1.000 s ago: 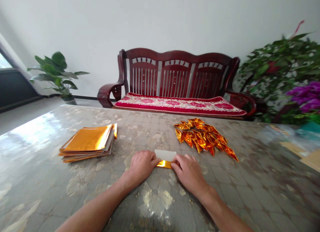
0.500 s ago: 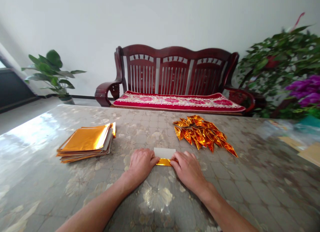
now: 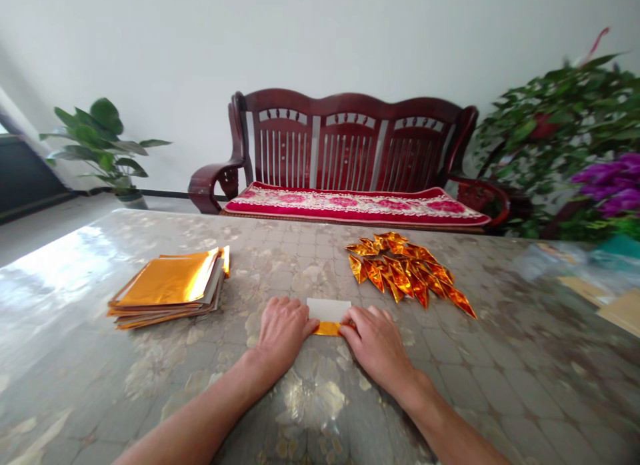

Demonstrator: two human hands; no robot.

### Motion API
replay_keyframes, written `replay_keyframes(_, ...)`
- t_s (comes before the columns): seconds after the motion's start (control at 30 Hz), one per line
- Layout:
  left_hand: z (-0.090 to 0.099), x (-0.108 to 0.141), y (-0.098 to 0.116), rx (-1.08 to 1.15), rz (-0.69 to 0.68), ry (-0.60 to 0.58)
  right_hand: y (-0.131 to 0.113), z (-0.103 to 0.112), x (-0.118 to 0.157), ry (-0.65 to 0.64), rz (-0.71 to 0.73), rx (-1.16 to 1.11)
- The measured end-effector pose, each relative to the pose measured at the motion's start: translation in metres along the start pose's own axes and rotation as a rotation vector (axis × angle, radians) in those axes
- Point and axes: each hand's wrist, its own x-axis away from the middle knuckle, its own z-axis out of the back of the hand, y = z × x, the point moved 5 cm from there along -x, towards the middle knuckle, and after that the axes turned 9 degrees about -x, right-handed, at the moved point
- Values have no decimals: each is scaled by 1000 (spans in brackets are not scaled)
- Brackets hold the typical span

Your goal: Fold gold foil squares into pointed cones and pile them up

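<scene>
Left hand (image 3: 281,330) and right hand (image 3: 374,347) are held narrow over a foil strip (image 3: 326,328), gripping or pressing untold; it is kept on the bench (image 3: 320,401), between a foil stack (image 3: 167,285) and folded pieces (image 3: 405,271).

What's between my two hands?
In the head view, a white sheet with a gold strip along its near edge lies between your left hand and right hand.

Likely a home's sitting room: wooden settee (image 3: 345,100), potted plant (image 3: 103,128).
</scene>
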Motion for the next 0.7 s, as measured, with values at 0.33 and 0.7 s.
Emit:
replay_keyframes(0.33,-4,2,-4,33,1,23,3,0,2,19,-17,2)
replay_keyframes(0.7,-5,8,-3,127,-88,153,0,0,2,2,-13,-10)
